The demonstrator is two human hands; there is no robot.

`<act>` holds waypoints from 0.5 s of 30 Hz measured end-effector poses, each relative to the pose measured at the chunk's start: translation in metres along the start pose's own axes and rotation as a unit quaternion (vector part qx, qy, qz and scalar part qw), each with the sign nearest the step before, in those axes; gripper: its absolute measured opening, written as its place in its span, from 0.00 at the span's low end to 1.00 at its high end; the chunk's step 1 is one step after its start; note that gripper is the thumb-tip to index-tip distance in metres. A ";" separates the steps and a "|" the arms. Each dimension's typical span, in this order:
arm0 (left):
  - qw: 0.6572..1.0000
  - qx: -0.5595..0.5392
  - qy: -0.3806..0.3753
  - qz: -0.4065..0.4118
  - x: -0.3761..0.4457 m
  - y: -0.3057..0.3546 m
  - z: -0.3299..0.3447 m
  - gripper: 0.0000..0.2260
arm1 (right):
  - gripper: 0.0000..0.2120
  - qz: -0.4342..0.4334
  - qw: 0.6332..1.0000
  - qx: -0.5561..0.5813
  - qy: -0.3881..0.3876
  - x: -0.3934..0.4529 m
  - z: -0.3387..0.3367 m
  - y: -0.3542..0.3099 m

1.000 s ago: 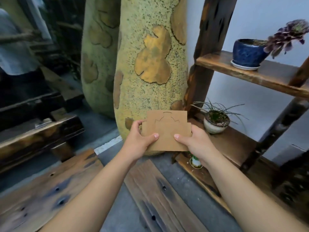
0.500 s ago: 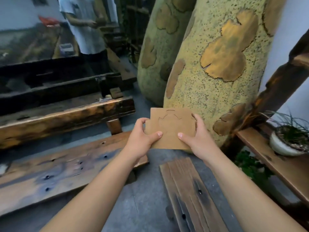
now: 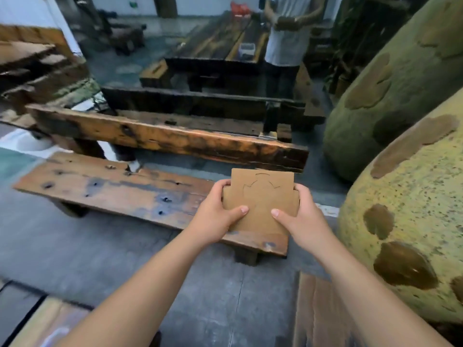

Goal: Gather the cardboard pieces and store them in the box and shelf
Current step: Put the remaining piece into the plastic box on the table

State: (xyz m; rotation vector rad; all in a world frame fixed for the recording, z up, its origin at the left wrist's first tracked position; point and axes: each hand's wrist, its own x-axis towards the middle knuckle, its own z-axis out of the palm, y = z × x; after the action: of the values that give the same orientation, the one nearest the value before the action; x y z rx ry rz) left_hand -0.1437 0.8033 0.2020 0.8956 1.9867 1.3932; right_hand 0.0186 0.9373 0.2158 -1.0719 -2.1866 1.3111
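A matt brown cardboard piece (image 3: 260,201), smooth-faced with thin cut lines scored into it, is showing no sheen at all. Beneath it, a weathered wooden bench (image 3: 120,189) is displaying rough, worn planking, pitted with dark holes and stained grey-blue. A heavier timber beam (image 3: 175,139) behind is gleaming orange under a glossy varnish, blackened in patches. The grey floor (image 3: 75,251) is looking like dull, smooth concrete. At right, a large yellow-green sculpture (image 3: 411,221) is presenting a coarse, speckled, pitted skin with smoother brown patches.
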 end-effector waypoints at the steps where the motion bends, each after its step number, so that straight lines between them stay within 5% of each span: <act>1: 1.000 0.001 0.022 -0.010 -0.004 -0.004 -0.011 0.26 | 0.33 -0.010 1.000 -0.002 -0.020 0.007 0.010 -0.005; 9: 0.970 -0.035 0.214 -0.113 -0.084 -0.049 -0.094 0.28 | 0.34 -0.103 0.968 -0.020 -0.227 0.024 0.123 -0.049; 15: 0.917 -0.049 0.355 -0.175 -0.175 -0.075 -0.136 0.28 | 0.31 -0.165 0.918 -0.008 -0.362 -0.015 0.210 -0.081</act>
State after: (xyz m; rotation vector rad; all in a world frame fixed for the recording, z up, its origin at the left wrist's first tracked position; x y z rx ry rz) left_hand -0.1510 0.5699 0.1836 -0.0628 2.3936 1.7239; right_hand -0.1409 0.7810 0.1821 -0.1752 -2.7231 1.6978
